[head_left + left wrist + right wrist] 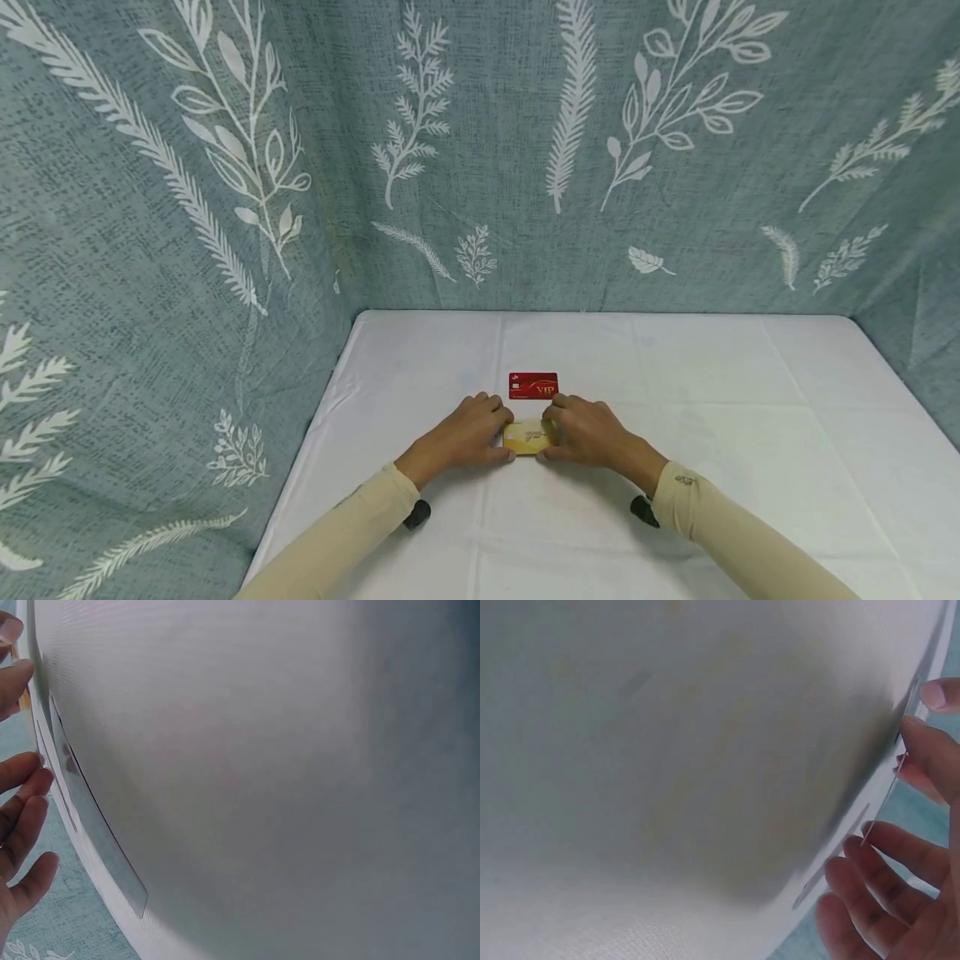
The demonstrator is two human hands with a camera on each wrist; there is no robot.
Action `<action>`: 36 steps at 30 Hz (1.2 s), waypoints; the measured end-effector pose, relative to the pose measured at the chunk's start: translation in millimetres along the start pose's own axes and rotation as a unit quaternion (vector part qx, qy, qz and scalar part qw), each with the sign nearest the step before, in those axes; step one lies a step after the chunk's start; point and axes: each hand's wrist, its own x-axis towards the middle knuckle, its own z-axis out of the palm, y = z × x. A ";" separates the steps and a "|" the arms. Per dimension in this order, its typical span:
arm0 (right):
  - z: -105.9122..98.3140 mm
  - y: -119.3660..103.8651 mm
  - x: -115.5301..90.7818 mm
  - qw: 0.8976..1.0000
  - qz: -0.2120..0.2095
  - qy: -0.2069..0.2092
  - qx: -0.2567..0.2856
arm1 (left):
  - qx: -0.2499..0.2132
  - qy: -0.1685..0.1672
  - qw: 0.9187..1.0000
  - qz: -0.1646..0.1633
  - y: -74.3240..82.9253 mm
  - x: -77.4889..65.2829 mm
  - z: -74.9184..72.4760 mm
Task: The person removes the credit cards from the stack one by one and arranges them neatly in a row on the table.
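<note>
A gold card (pixel 528 439) is held between both hands over the white table, its printed face toward the head camera. My left hand (pixel 468 433) pinches its left edge, thumb at the near side and fingers at the far side. On the opposite edge, my right hand (pixel 592 435) grips in the same way. The right wrist view shows the card edge-on, a thin line between thumb and fingers, off the tabletop. Just beyond the hands, a red card (pixel 533 386) marked VIP lies flat on the cloth.
A white cloth (pixel 720 400) with fold creases covers the table. Grey-green curtains (pixel 487 150) with white leaf patterns rise behind it and on both sides. Below the left wrist is a small black piece (pixel 417 514); another black piece (pixel 644 511) sits under the right.
</note>
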 end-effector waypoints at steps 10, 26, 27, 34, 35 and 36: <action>1.4 -0.2 1.1 1.000 -0.001 -0.005 -0.005 | 0.002 -0.003 1.000 -0.001 1.3 0.1 -0.9; 4.0 1.7 2.6 1.000 0.000 -0.013 0.001 | 0.004 -0.002 1.000 0.002 2.4 0.7 0.5; 4.3 2.2 2.9 1.000 0.000 -0.015 0.001 | 0.003 -0.002 1.000 0.001 2.5 0.8 0.5; 6.7 4.7 4.3 1.000 0.002 -0.017 0.005 | -0.002 -0.002 1.000 -0.002 1.7 1.7 1.2; 7.0 5.0 4.3 1.000 0.003 -0.017 0.004 | -0.002 -0.002 1.000 -0.002 1.6 1.8 1.2; 7.4 5.2 4.4 1.000 0.004 -0.018 0.004 | -0.003 -0.002 1.000 -0.002 1.5 2.0 1.2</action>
